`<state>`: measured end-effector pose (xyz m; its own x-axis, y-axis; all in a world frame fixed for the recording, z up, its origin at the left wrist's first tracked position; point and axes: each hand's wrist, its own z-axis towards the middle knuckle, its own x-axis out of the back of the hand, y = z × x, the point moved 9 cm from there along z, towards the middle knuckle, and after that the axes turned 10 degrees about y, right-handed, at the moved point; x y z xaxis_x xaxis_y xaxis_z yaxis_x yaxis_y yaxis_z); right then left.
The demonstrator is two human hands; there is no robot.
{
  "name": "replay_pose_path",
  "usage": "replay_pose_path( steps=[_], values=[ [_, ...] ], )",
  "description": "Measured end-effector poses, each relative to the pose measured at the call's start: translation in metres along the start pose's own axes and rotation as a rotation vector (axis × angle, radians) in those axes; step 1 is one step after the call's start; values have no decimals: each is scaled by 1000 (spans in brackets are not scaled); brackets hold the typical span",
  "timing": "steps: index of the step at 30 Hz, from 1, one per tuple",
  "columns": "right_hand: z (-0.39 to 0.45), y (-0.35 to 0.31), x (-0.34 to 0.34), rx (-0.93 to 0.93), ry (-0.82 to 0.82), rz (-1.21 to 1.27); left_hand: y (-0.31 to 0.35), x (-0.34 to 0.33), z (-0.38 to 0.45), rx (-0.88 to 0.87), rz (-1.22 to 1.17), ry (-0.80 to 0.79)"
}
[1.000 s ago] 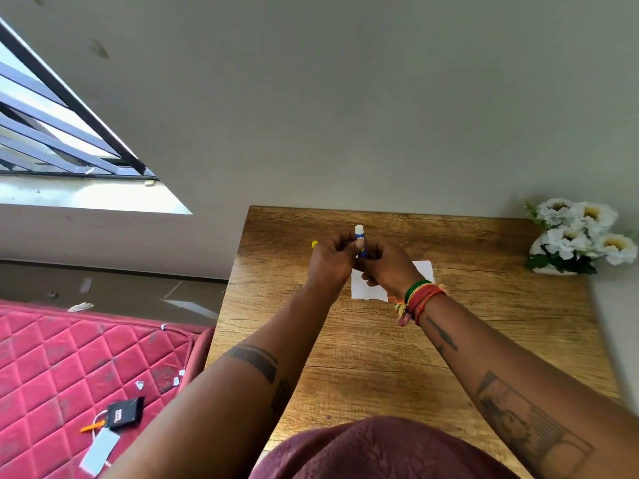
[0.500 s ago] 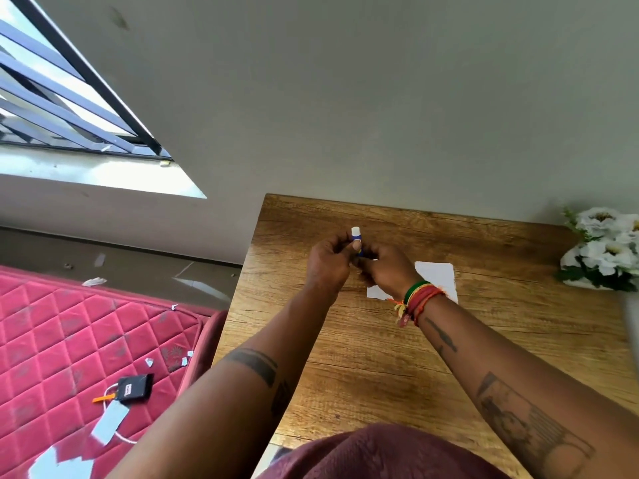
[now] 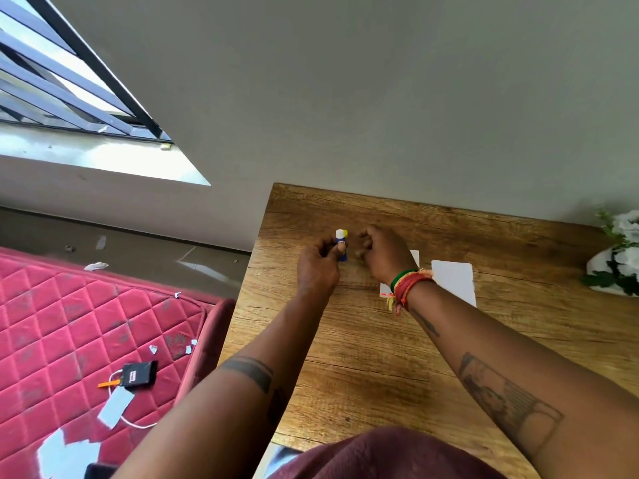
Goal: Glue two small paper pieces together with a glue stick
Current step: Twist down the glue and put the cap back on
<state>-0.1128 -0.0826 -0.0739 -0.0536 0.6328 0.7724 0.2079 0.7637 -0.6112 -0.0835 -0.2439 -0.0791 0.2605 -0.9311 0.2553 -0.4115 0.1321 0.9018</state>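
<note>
My left hand holds a blue glue stick upright over the wooden table, its white glue tip bare. A small yellow cap shows just behind the tip. My right hand hovers a little to the right of the stick, apart from it, with its fingers loosely curled and nothing seen in them. Two white paper pieces lie flat on the table: one paper piece is partly hidden under my right wrist, and the other paper piece lies just to its right.
A white pot of white flowers stands at the table's far right edge. The wall runs along the table's back. Left of the table lies a red quilted mattress with paper scraps and a black device on it.
My right hand has come off the glue stick and moved slightly right. The stick now stays in my left hand alone. The view has shifted left, which reveals the second paper piece.
</note>
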Motion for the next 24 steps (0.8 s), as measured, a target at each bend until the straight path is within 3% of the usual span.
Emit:
replay_pose_path(
  steps=[5, 11, 14, 17, 24],
  values=[
    [15, -24, -14, 112, 2, -64, -2, 1, 8, -4, 28, -4],
    [26, -28, -17, 96, 47, -92, -4, -1, 16, -19, 98, -42],
    [31, -2, -3, -202, 124, 260, -7, -5, 19, -13, 131, -57],
    [24, 8, 0, -420, 56, 772, -5, -14, 18, -47, 204, -83],
    [9, 11, 19, -397, -52, 913, 5, -34, 7, -75, 219, -122]
  ],
)
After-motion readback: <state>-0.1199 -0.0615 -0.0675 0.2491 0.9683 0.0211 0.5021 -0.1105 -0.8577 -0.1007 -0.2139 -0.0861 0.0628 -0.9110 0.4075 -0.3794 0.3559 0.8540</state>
